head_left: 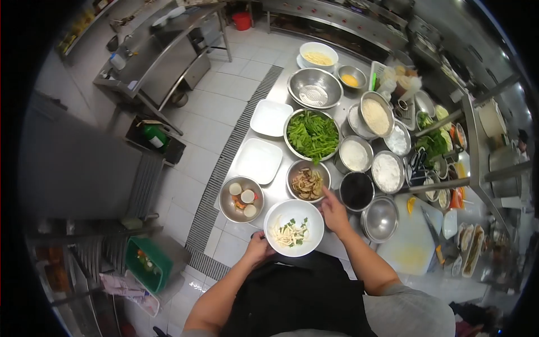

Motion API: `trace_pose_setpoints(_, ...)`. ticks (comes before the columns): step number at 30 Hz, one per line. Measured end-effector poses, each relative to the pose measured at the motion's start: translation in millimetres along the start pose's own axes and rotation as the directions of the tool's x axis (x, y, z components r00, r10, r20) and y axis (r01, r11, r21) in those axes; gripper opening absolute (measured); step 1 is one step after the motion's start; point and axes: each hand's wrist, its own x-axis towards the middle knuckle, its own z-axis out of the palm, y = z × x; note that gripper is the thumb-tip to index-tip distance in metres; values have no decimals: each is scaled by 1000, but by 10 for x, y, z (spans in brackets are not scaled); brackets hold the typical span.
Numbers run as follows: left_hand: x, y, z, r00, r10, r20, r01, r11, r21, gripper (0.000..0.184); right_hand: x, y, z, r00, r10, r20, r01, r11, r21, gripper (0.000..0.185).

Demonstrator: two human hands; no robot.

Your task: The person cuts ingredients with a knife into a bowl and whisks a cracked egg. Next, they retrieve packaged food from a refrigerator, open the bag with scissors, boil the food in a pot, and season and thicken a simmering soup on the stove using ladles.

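Near my body is a white bowl [310, 242] with pale strips and green leaf pieces in it. My left hand [258, 247] is closed at the bowl's left rim; a small dark thing shows by its fingers and I cannot make it out. My right hand [334, 212] grips the right rim of a metal bowl [291, 194] of brown sliced pieces that look like mushrooms. Left of that sits a metal bowl [225, 210] with white round pieces and some orange and red bits. Beyond the mushroom bowl stands a large metal bowl [288, 147] of cut greens.
Two white square dishes [259, 161] lie along the table's left edge. To the right are bowls of white powder [387, 171], a bowl of dark liquid [356, 192] and stacked metal bowls [380, 219]. A knife [432, 227] lies on the cutting board [401, 247].
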Motion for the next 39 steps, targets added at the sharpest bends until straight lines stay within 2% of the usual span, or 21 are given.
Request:
trace_pose_setpoints(1,34,-26,-67,1000,-11,25,11,1000,8,45,-104,36,-32,1000,12,24,-12,1000,6,52)
trace_pose_setpoints(3,98,-80,-187,972,3,236,62,962,-266,57,-351,0,31,998,24,-58,-22,999,42,53)
trace_pose_setpoints(6,178,-15,-315,923,-37,383,129,967,-218,71,-716,-24,251,988,71,-134,-68,997,28,54)
trace_pose_setpoints(8,203,83,-349,903,-46,427,148,967,-209,76,-853,-32,486,967,-91,-238,32,970,-241,52)
trace_pose_setpoints(9,211,132,-345,893,-54,447,166,963,-213,81,-876,-90,556,961,-13,-277,-37,983,-178,49)
trace_pose_setpoints(13,146,277,-280,873,-73,483,174,971,-166,91,-839,-66,741,914,-48,-403,-31,982,-187,49)
trace_pose_setpoints(16,214,274,-300,826,-6,563,110,982,-152,97,-823,-166,723,932,65,-356,-130,978,-162,49)
trace_pose_setpoints(18,133,363,-302,843,-88,530,73,996,48,100,-809,-108,738,919,-12,-393,-75,976,-205,50)
trace_pose_setpoints(19,100,420,-298,841,-87,534,72,996,50,100,-793,-79,729,917,-14,-398,-75,976,-205,50)
trace_pose_setpoints(21,6,512,-306,883,-139,449,-58,916,398,101,-802,-52,675,884,-155,-441,-27,924,-380,52)
trace_pose_setpoints(25,-196,734,-535,852,-212,479,-97,835,541,87,-703,-428,227,828,-294,-477,98,914,-393,47)
trace_pose_setpoints(27,-330,723,-724,879,-101,465,-214,789,576,66,-636,-600,-226,776,-343,-529,121,905,-409,38)
trace_pose_setpoints(28,-397,719,-850,894,-78,441,-226,771,595,60,-584,-597,-527,723,-410,-556,100,858,-503,29)
trace_pose_setpoints(29,-462,724,-960,906,-46,421,-246,752,611,54,-554,-526,-856,605,-577,-548,102,739,-666,29)
trace_pose_setpoints(31,-753,720,-1093,965,-70,251,-50,895,444,49,-541,-498,-1491,524,-564,-639,-10,746,-666,28)
trace_pose_setpoints(33,-707,513,-1502,984,-28,178,-49,910,411,44,-609,-925,-2101,375,-701,-607,-16,650,-760,30)
trace_pose_setpoints(34,-744,432,-1668,991,14,132,-67,910,409,41,-672,-1297,-2356,197,-832,-519,-54,519,-853,32)
trace_pose_setpoints(35,-776,373,-1832,995,54,85,-84,907,412,37,-753,-1614,-2647,79,-853,-516,-88,509,-856,34)
trace_pose_setpoints(37,-731,281,-2177,999,53,-13,-45,937,345,30,-819,-2271,-3157,-283,-850,-445,-33,473,-881,32)
trace_pose_setpoints(38,-662,262,-2299,999,54,1,-51,932,358,30,-864,-2478,-3494,-345,-830,-438,-84,493,-866,29)
trace_pose_setpoints(39,-590,226,-2408,996,82,47,-92,954,286,29,-921,-2672,-3797,-271,-826,-494,-168,546,-821,30)
